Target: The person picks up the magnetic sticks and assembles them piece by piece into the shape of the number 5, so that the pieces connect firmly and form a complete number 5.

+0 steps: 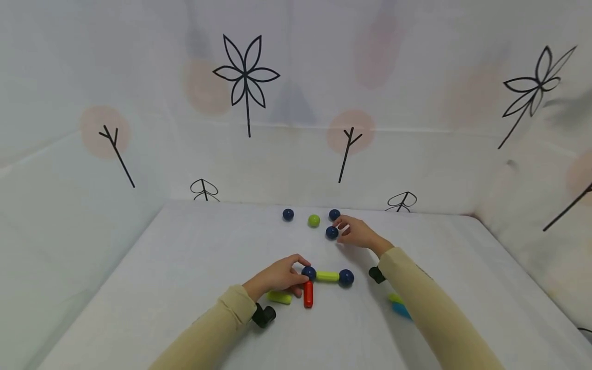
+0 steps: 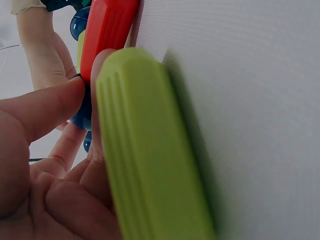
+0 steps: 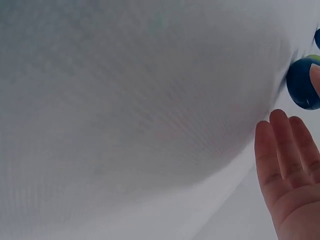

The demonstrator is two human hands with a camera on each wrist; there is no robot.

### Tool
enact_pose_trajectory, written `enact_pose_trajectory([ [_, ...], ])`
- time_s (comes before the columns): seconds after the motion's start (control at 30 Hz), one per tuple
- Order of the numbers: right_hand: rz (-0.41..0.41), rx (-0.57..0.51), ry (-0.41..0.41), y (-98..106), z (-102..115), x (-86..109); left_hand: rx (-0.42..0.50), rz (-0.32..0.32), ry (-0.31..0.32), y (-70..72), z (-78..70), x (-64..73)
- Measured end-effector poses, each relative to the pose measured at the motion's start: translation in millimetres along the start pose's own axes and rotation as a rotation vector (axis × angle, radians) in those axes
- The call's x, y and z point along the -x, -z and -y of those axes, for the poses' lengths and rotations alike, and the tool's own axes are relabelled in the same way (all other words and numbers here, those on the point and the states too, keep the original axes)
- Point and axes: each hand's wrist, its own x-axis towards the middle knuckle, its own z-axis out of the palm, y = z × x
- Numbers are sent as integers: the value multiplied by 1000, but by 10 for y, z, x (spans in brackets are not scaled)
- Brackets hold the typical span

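My left hand (image 1: pixel 282 275) pinches a dark blue ball (image 1: pixel 308 272) between thumb and fingers. From that ball a yellow-green rod (image 1: pixel 327 276) runs right to a second blue ball (image 1: pixel 346 277), and a red rod (image 1: pixel 308 295) points toward me. Under the left palm lies a loose green rod (image 2: pixel 145 145), large in the left wrist view. Farther back, my right hand (image 1: pixel 357 232) is beside a blue ball (image 1: pixel 331 233), its fingertips close to the ball's right side. In the right wrist view its fingers (image 3: pixel 285 145) are nearly straight, and the thumb tip overlaps a blue ball (image 3: pixel 301 85).
Along the back of the white table (image 1: pixel 208 246) sit a blue ball (image 1: pixel 288 214), a green ball (image 1: pixel 314 220) and another blue ball (image 1: pixel 334 214). Beside the right forearm lie a green rod (image 1: pixel 395 298) and a blue piece (image 1: pixel 401 310), both partly hidden by the sleeve.
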Motion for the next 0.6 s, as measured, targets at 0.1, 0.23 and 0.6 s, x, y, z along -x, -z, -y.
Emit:
enact_pose_trajectory([
  [0.1, -4, -18, -2, 4, -5, 7, -3, 2, -3, -3, -6, -6],
  [0.23, 23, -4, 14, 3, -14, 22, -11, -3, -9, -4, -8, -4],
  [0.6, 34, 9, 114, 42, 0, 174, 2, -7, -6, -15, -5, -4],
])
